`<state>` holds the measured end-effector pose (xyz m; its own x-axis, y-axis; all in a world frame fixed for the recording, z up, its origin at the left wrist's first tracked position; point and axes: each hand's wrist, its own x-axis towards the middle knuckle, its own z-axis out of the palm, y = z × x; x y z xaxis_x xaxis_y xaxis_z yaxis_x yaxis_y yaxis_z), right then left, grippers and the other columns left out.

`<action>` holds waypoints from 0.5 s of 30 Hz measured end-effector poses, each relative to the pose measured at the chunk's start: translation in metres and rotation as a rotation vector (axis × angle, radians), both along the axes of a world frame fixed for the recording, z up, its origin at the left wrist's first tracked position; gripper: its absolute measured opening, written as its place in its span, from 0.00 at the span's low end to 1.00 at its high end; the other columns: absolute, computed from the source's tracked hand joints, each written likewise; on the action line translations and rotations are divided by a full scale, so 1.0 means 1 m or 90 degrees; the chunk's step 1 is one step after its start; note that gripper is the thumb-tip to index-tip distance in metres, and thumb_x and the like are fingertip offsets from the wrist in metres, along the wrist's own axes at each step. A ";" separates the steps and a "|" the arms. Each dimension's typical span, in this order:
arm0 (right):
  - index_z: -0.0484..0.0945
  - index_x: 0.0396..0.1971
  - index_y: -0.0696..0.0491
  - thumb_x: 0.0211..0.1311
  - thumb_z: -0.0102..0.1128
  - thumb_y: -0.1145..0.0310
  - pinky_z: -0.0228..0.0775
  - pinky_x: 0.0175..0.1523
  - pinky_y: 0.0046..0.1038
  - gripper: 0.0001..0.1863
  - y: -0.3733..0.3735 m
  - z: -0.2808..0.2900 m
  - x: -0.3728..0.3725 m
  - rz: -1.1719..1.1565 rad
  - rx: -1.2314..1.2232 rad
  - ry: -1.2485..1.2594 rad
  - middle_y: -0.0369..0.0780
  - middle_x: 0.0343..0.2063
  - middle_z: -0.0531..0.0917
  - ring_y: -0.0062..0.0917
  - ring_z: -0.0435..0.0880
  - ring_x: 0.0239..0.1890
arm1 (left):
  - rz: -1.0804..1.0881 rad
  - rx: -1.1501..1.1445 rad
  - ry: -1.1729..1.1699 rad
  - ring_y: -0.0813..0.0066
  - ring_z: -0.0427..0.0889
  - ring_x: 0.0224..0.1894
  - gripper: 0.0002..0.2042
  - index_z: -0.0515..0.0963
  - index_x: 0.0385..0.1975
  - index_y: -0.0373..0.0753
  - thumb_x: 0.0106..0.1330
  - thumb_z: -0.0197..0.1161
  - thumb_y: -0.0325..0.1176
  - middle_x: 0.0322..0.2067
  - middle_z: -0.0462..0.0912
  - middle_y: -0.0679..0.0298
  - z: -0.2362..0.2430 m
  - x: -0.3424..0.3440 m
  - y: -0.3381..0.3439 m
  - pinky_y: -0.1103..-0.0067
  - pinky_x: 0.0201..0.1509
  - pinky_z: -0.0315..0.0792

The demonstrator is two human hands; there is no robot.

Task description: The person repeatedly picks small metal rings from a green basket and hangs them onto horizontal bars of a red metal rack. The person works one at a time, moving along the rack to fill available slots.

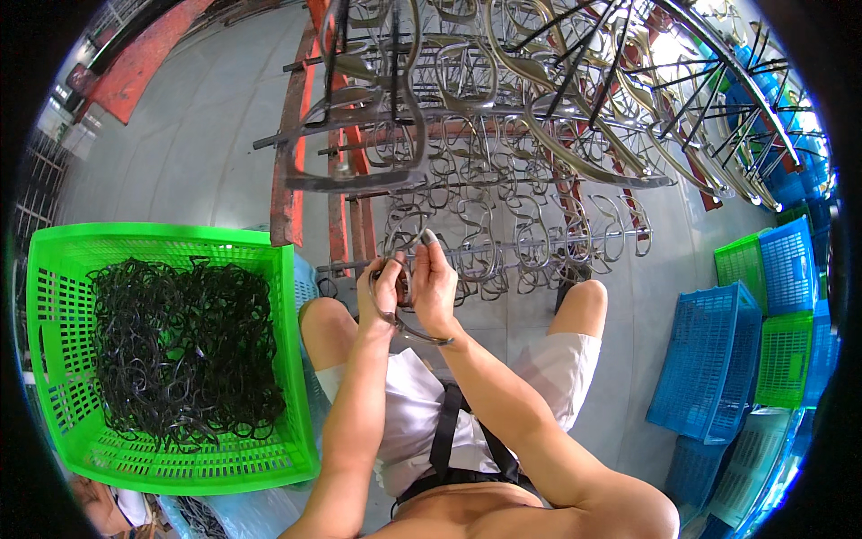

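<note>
Work appears to be well under way but unfinished: many curved metal frames (pixel 467 76) are hanging on a red rack (pixel 290 193) beyond and to the right of the green basket (pixel 162 232), while a deep heap of dark loops (pixel 189 350) is lying inside that basket, seemingly waiting to be handled. One dark ring-like piece (pixel 420 336) is being handled just right of the basket; whether it is touching the rack, I cannot tell.

The left hand (pixel 384 287) is gripping this piece with curled fingers; the right hand (pixel 435 287) is standing close beside it, its fingers narrowed and apparently pinching the same piece.

Counting: two hands are working, with seemingly one piece between them. One basket is holding the heap, whose loops are tangling too much to count. Dozens of frames are overlapping on the rack. Well to the right of the basket, at least two green crates (pixel 781 359) and several blue crates (pixel 705 359) are standing.
</note>
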<state>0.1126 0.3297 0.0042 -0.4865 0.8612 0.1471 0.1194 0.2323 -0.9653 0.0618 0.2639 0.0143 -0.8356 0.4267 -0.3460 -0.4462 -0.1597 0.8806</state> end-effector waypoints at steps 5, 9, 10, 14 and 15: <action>0.73 0.40 0.56 0.70 0.48 0.68 0.53 0.21 0.15 0.08 0.007 0.003 0.015 0.074 -0.246 0.088 0.26 0.18 0.65 0.08 0.60 0.19 | -0.050 0.012 -0.011 0.88 0.62 0.19 0.11 0.72 0.20 0.41 0.60 0.64 0.36 0.17 0.67 0.75 0.006 0.005 -0.001 0.86 0.21 0.52; 0.68 0.29 0.54 0.70 0.48 0.64 0.55 0.23 0.17 0.11 0.006 0.008 0.023 0.111 -0.269 0.119 0.27 0.17 0.66 0.10 0.61 0.19 | -0.064 -0.041 0.012 0.88 0.62 0.17 0.08 0.76 0.25 0.39 0.61 0.64 0.35 0.17 0.69 0.76 0.004 0.012 -0.007 0.86 0.20 0.53; 0.67 0.27 0.53 0.71 0.48 0.63 0.55 0.23 0.17 0.13 0.004 0.009 0.024 0.110 -0.285 0.110 0.27 0.17 0.66 0.10 0.61 0.19 | -0.033 -0.013 0.053 0.89 0.61 0.17 0.07 0.77 0.26 0.38 0.61 0.63 0.34 0.18 0.69 0.76 0.004 0.016 -0.009 0.86 0.20 0.54; 0.68 0.27 0.54 0.70 0.47 0.56 0.55 0.23 0.17 0.17 -0.001 0.001 0.037 0.108 -0.370 -0.011 0.29 0.18 0.68 0.10 0.61 0.19 | 0.078 -0.070 0.068 0.90 0.62 0.17 0.07 0.78 0.34 0.36 0.63 0.60 0.32 0.22 0.73 0.74 0.014 0.031 -0.033 0.88 0.19 0.55; 0.70 0.31 0.56 0.70 0.46 0.53 0.60 0.27 0.17 0.19 -0.002 -0.006 0.042 0.117 -0.322 -0.056 0.31 0.21 0.72 0.11 0.67 0.22 | 0.087 -0.055 0.067 0.90 0.63 0.17 0.07 0.78 0.34 0.36 0.63 0.59 0.33 0.22 0.73 0.74 0.018 0.032 -0.043 0.88 0.18 0.54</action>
<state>0.1544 0.3273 -0.0014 -0.6276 0.7138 -0.3110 0.2052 -0.2337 -0.9504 0.0941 0.2213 0.0327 -0.9173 0.2796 -0.2836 -0.3297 -0.1336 0.9346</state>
